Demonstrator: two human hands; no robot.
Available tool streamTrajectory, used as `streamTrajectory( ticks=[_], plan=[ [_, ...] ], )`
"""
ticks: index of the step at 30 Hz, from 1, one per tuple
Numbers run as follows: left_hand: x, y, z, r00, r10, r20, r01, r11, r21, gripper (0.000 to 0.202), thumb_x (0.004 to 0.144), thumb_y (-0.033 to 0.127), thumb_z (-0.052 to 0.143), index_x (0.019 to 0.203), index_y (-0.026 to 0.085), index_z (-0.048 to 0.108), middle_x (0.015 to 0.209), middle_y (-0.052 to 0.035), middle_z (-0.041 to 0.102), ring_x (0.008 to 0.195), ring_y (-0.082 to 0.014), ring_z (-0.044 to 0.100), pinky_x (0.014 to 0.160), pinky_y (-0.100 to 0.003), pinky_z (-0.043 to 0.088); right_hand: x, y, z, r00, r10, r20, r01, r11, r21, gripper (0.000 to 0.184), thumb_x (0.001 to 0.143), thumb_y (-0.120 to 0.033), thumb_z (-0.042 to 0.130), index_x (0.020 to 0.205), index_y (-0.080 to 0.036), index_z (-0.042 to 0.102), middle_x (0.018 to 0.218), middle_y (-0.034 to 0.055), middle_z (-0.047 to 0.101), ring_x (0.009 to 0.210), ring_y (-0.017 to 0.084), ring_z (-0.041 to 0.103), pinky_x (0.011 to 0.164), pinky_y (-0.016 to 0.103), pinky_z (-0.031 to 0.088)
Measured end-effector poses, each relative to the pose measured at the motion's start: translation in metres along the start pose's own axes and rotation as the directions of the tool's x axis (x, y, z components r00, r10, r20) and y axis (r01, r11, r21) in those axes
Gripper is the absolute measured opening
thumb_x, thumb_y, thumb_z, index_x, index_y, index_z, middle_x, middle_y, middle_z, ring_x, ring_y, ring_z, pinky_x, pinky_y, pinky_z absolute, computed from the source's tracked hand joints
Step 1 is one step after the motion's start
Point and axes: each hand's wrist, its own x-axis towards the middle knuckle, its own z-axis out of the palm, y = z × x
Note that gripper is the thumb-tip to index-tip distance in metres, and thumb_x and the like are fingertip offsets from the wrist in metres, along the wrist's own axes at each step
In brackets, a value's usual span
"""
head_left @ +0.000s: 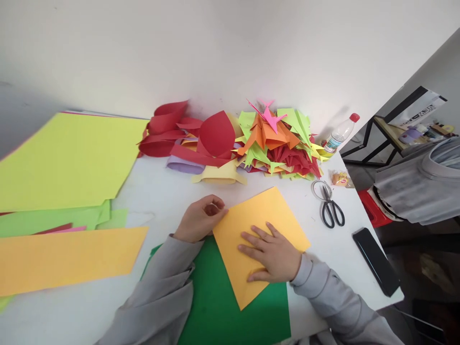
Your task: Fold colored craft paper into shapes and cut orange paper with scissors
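Note:
A square sheet of yellow-orange paper [276, 211] lies turned at an angle, partly over a dark green sheet [230, 306] on the white table [154, 191]. My right hand [271, 254] rests flat on the orange sheet with its fingers spread. At the sheet's left edge, my left hand [201, 218] is curled, its thumb and forefinger closed at the paper's border. The fingers partly hide that edge.
Folded paper pieces [266, 139] and red curved paper shapes [215, 136] are heaped against the wall. Scissors [332, 211], a phone [375, 261] and a plastic bottle [341, 134] lie or stand right. Large yellow sheets [79, 158] and an orange strip [72, 258] lie left.

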Motion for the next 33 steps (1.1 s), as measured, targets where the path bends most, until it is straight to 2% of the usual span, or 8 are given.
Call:
streamTrajectory(
  ticks=[3,5,7,8,12,19,23,33],
  plan=[
    [-0.006,0.014,0.009,0.941,0.334,-0.058,-0.306,0.91,0.278,0.018,0.079,0.033,0.053,0.085,0.02,0.063,0.1,-0.0095,0.069,0.098,-0.0269,0.063,0.087,-0.045,0.052,0.0,0.007,0.002,0.998,-0.052,-0.025,0.052,0.998,0.02,0.07,0.093,-0.065,0.036,0.149,-0.023,0.03,0.157,0.0054,0.027,0.146,0.025,0.014,0.118,0.05,-0.002],
    [-0.011,0.024,0.026,0.812,0.539,0.225,-0.584,0.739,0.336,0.029,0.089,0.025,0.04,0.103,0.018,0.065,0.115,-0.0101,0.067,0.11,-0.0225,0.06,0.096,-0.039,0.048,0.001,0.013,0.004,0.993,-0.109,-0.043,0.111,0.993,0.044,0.068,0.091,-0.063,0.043,0.145,-0.022,0.038,0.151,0.0069,0.04,0.144,0.025,0.023,0.118,0.048,-0.002],
    [-0.014,0.028,0.049,0.635,0.576,0.515,-0.765,0.563,0.314,0.038,0.093,0.025,0.036,0.123,0.014,0.057,0.132,-0.0109,0.06,0.124,-0.0194,0.053,0.103,-0.033,0.043,0.004,0.017,0.008,0.983,-0.171,-0.063,0.176,0.981,0.081,0.062,0.089,-0.059,0.05,0.138,-0.022,0.049,0.138,0.0062,0.056,0.136,0.023,0.036,0.118,0.044,0.005],
    [-0.014,0.028,0.06,0.604,0.547,0.58,-0.791,0.5,0.352,0.041,0.095,0.027,0.035,0.128,0.013,0.054,0.136,-0.0114,0.058,0.128,-0.0208,0.049,0.106,-0.035,0.041,0.005,0.019,0.01,0.977,-0.196,-0.079,0.203,0.974,0.102,0.058,0.089,-0.057,0.052,0.135,-0.022,0.052,0.132,0.0051,0.061,0.131,0.022,0.042,0.117,0.041,0.011],
    [-0.006,0.019,0.084,0.626,0.51,0.59,-0.777,0.474,0.414,0.051,0.098,0.04,0.029,0.136,0.01,0.047,0.145,-0.0138,0.049,0.138,-0.0258,0.038,0.113,-0.044,0.03,0.007,0.023,0.016,0.962,-0.233,-0.145,0.254,0.956,0.149,0.045,0.092,-0.046,0.051,0.128,-0.021,0.058,0.121,0.0025,0.068,0.12,0.016,0.051,0.11,0.033,0.026],
    [0.005,0.008,0.085,0.659,0.503,0.559,-0.752,0.467,0.466,0.064,0.097,0.05,0.026,0.142,0.006,0.039,0.152,-0.015,0.037,0.143,-0.0248,0.029,0.117,-0.04,0.022,0.008,0.022,0.016,0.964,-0.217,-0.155,0.238,0.962,0.131,0.042,0.092,-0.043,0.051,0.127,-0.021,0.06,0.116,0.004,0.07,0.119,0.019,0.05,0.113,0.037,0.02],
    [0.012,0.007,0.088,0.665,0.511,0.545,-0.747,0.461,0.479,0.07,0.094,0.055,0.028,0.143,0.005,0.036,0.153,-0.0165,0.035,0.143,-0.0253,0.028,0.117,-0.039,0.022,0.007,0.022,0.011,0.97,-0.198,-0.144,0.214,0.971,0.105,0.041,0.092,-0.042,0.052,0.127,-0.023,0.059,0.133,0.0023,0.06,0.131,0.018,0.042,0.115,0.038,0.016],
    [0.027,0.002,0.095,0.702,0.53,0.477,-0.71,0.468,0.526,0.079,0.091,0.06,0.03,0.142,0.0,0.035,0.152,-0.0236,0.032,0.143,-0.0298,0.026,0.116,-0.044,0.025,0.007,0.026,0.008,0.974,-0.169,-0.15,0.188,0.975,0.119,0.037,0.091,-0.041,0.053,0.121,-0.022,0.064,0.135,0.002,0.058,0.131,0.017,0.045,0.113,0.036,0.029]
  ],
)
